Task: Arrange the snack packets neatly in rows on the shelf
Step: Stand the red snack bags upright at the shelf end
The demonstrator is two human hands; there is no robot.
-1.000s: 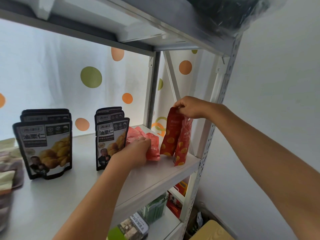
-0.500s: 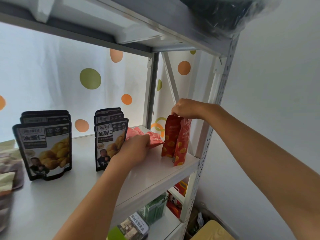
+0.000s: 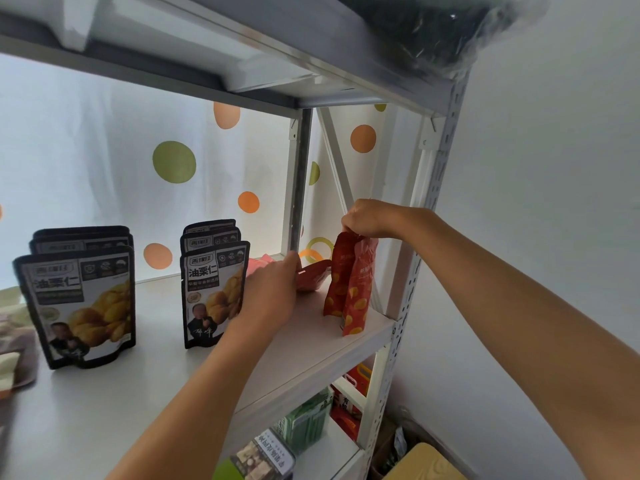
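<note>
Two tall red snack packets (image 3: 349,289) stand upright at the right end of the white shelf (image 3: 311,344). My right hand (image 3: 370,218) pinches their top edges. My left hand (image 3: 272,292) holds a red packet (image 3: 313,275) lying flat just left of them, with pink packets (image 3: 258,263) partly hidden behind it. Further left, a row of black chestnut pouches (image 3: 214,289) stands one behind another, and a second such row (image 3: 78,303) stands at the left.
Pale loose packets (image 3: 14,355) lie at the shelf's left edge. A metal upright (image 3: 412,271) rises right beside the red packets, and an upper shelf (image 3: 242,53) hangs overhead. Green and red boxes (image 3: 311,424) fill the lower shelf.
My left hand has moved back and right along the shelf, lifting a red packet towards the standing pair. My right hand has stayed on the packet tops, lowering slightly.
</note>
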